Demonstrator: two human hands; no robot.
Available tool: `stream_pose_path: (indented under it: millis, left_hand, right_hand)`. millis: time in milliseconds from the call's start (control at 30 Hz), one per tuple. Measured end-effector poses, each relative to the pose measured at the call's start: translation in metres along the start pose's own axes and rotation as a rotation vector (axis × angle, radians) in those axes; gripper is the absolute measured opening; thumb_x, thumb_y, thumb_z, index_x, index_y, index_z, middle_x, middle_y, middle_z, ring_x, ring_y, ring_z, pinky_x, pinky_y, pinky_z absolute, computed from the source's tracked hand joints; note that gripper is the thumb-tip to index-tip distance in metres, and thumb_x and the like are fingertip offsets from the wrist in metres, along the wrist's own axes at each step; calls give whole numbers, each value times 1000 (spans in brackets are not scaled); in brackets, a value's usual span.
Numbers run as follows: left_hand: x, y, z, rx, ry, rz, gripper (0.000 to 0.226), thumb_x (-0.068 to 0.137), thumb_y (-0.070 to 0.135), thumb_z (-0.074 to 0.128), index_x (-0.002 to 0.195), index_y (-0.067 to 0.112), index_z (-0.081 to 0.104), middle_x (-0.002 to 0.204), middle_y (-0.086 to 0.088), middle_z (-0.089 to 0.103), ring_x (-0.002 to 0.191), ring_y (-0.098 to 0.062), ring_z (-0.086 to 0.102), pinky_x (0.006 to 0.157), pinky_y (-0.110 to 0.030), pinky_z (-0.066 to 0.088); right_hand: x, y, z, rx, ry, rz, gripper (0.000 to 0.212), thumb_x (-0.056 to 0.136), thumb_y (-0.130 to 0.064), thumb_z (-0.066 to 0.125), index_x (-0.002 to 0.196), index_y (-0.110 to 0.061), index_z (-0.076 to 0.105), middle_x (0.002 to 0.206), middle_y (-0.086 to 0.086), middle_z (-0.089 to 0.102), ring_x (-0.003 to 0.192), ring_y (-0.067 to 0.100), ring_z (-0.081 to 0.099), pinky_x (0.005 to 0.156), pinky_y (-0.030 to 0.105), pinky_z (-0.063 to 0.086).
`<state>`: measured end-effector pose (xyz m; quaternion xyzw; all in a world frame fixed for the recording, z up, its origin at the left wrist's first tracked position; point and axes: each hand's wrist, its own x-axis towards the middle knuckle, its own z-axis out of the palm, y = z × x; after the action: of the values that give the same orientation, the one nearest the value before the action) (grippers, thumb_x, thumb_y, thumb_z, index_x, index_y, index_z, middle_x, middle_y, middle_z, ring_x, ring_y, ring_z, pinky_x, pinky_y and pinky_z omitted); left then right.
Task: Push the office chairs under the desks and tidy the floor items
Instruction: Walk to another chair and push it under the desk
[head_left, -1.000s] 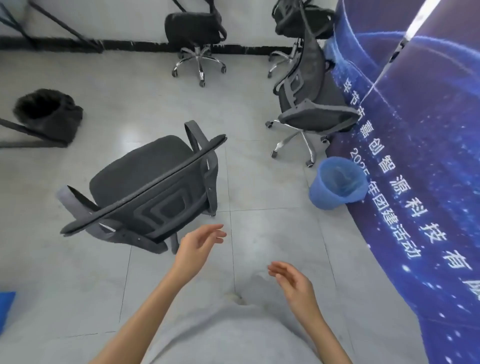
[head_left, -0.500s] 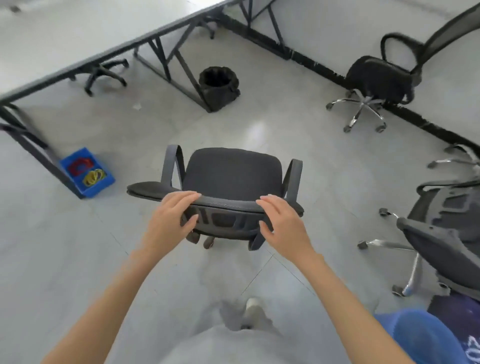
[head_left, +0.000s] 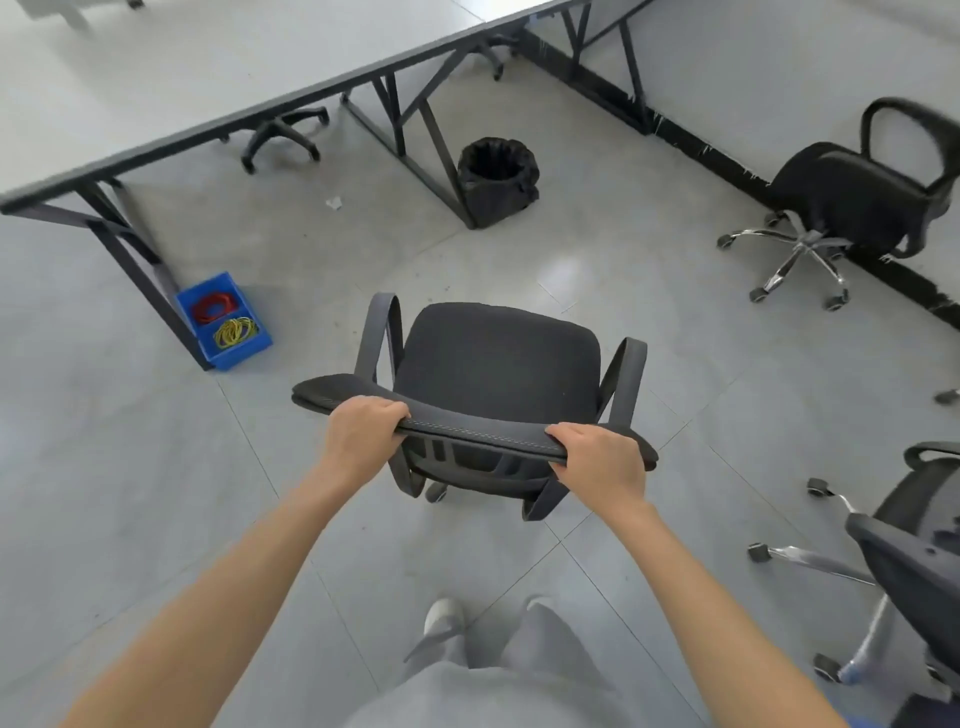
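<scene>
A black office chair (head_left: 498, 358) with grey armrests stands on the tiled floor right in front of me, its seat facing the desk. My left hand (head_left: 358, 434) grips the top edge of its backrest on the left side. My right hand (head_left: 602, 460) grips the same edge on the right. A long white desk (head_left: 218, 73) on black frame legs runs across the upper left. A blue bin (head_left: 224, 322) with red and yellow rubber bands sits on the floor by a desk leg.
A black waste bin (head_left: 497, 179) stands beside a desk frame. One chair base (head_left: 283, 135) shows under the desk. A black chair with chrome base (head_left: 857, 202) stands by the right wall, another chair (head_left: 914, 561) at the right edge. A paper scrap (head_left: 334, 202) lies under the desk.
A second ago my hands were free beside the chair. They reached its backrest, and now both have closed on its top edge. The view has turned toward the desk.
</scene>
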<state>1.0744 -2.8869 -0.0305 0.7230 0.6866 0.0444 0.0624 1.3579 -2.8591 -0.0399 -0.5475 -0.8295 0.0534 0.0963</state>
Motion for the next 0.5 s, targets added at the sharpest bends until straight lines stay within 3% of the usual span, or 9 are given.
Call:
stream_pose_path:
  millis: [133,300,500]
  left_hand:
    - [10,43,4,54,24,55,25,48,11,81,50,13,56,43,0,55,40,-23,52,38,-21,34]
    - [25,104,21,35,57,86,31,46,21,83,60,17,56,53,5,56,49,-17,54,38,-21,36]
    - [54,170,32,86,134,-90,37,46,30,85,65,17,55,58,5,56,54,-16,55,36,-20,31]
  right_hand:
    - [23,60,-10,-31,-15,-67,26,59,-20,77,83,-28,70,74,-11,73,64,17,68,45,19,39]
    - [59,137,-30,-58,-75,-206,34,51,-15,81,80,-29,71,73,-13,73,63,15,68,47,18,41]
    - [114,200,-40,-51,-78,-376,29,52,-12,78,77,-27,71,70,-12,72,62,16,68,46,20,43]
